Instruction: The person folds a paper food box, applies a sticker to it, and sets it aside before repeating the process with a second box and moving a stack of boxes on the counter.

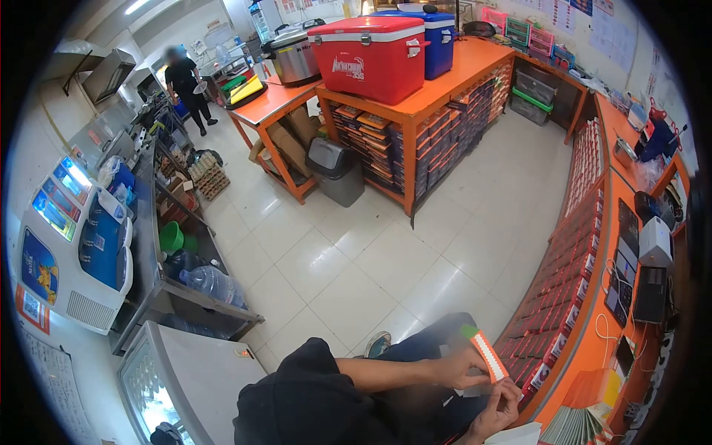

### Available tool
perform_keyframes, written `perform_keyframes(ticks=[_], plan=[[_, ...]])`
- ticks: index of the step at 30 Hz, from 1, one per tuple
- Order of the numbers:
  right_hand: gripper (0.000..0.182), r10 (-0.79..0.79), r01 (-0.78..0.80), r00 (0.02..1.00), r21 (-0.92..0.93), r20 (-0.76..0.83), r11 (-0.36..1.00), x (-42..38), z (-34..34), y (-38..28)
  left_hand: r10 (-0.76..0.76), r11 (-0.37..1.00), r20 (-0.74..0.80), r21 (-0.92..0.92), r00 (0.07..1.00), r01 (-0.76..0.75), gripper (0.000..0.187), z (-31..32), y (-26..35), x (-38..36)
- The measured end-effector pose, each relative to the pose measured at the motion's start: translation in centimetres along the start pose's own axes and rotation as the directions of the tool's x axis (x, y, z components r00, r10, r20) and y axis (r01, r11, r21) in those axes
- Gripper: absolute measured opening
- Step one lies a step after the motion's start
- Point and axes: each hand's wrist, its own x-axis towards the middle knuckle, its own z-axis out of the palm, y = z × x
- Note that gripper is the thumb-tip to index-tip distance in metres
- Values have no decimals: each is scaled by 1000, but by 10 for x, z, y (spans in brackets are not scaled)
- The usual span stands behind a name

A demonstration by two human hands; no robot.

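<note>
Holding a flat orange-and-white box (488,356) with a green end, both hands meet low over the lap, just off the front edge of the orange surface (593,348). The left hand (461,368) has its fingers closed on the box's near side; the right hand (495,409) grips its lower end. A red cooler (371,55) sits on the far surface's corner.

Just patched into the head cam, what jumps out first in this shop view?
The big red cooler on the orange table at top centre grabs the eye. At the bottom right, the left hand and right hand hold an orange-and-white strip by the orange counter.
</note>
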Motion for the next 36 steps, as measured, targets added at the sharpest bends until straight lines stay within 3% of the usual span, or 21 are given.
perform_keyframes(ticks=[6, 8, 10, 12, 15, 17, 18, 20, 21, 24, 25, 26, 27, 28, 29, 30, 32, 33, 34, 35, 36], plan=[[3, -102, 101, 993, 32, 58, 994, -2, 9, -4, 63, 998, 40, -13, 997, -63, 18, -8, 2, 5], [4, 19, -18, 1000, 31, -23, 999, -6, 12, -3, 73, 997, 41, -12, 996, -72, 17, -11, 2, 5], [5, 33, -30, 998, 66, -44, 997, -7, 15, -5, -35, 980, 76, -190, 996, 49, 19, -10, 2, 7], [6, 49, -42, 997, 97, -67, 994, -9, 16, -2, -50, 966, 69, -249, 996, 66, 20, -3, -1, 5], [8, -64, 73, 991, 73, -119, 995, -14, 21, 5, -100, 931, 129, -337, 987, 139, 20, -2, 2, 6], [10, -184, 159, 954, -119, -237, 980, -12, 40, -17, -159, 903, 197, -367, 967, 223, 19, -3, -1, 6], [10, -183, 159, 954, -119, -236, 980, -11, 45, -30, -160, 903, 196, -367, 968, 223, 19, 0, -9, 2], [22, -405, 266, 900, -530, -163, 805, -7, 49, -51, -45, 985, 180, -157, 983, 74, 23, 5, -23, -4], [22, -405, 267, 899, -529, -164, 805, -7, 45, -45, 13, 999, 163, 27, 987, -17, 29, 5, -14, -5], [31, -359, 186, 921, -638, -151, 747, -15, 14, -9, -44, 999, 218, -6, 975, 46, 33, 7, 10, -11], [31, -366, 246, 928, -619, -72, 746, -21, 1, 3, -157, 977, 189, -117, 969, 181, 33, 3, 32, -11], [31, -372, 303, 928, -594, 7, 745, -21, 0, 0, -155, 977, 191, -118, 969, 180, 33, 5, 30, -9], [11, -413, 353, 908, -663, 72, 660, -21, 4, -3, -162, 985, 69, -48, 984, 166, 29, 8, 25, -8], [11, -407, 348, 910, -665, 71, 661, -25, 10, -1, -161, 986, -53, 22, 985, 163, 26, 11, 22, -7], [10, -407, 337, 913, -635, 40, 695, -29, 16, 7, -283, 958, -125, -89, 951, 273, 20, 8, 32, 4], [10, -410, 332, 912, -601, 9, 727, -30, 22, 15, -282, 958, -126, -91, 951, 272, 20, 5, 31, 8], [9, -388, 365, 919, -514, 67, 776, -23, 27, 23, -182, 978, -294, 45, 938, 204, 25, -7, 25, 16], [11, -258, 306, 951, -399, 172, 864, -21, 26, 24, -11, 986, -211, 161, 977, 46, 20, -14, 18, 16], [12, -133, 219, 949, -292, 287, 931, -18, 24, 25, -13, 985, -211, 164, 977, 49, 20, -20, 6, 9], [24, 128, -120, 967, -48, 221, 992, -27, 10, 52, 53, 956, 27, 286, 998, -59, 16, -24, -10, 1], [24, 127, -119, 967, -47, 221, 992, -28, 9, 52, 87, 908, 267, 375, 960, -187, 14, -25, -26, -8]])
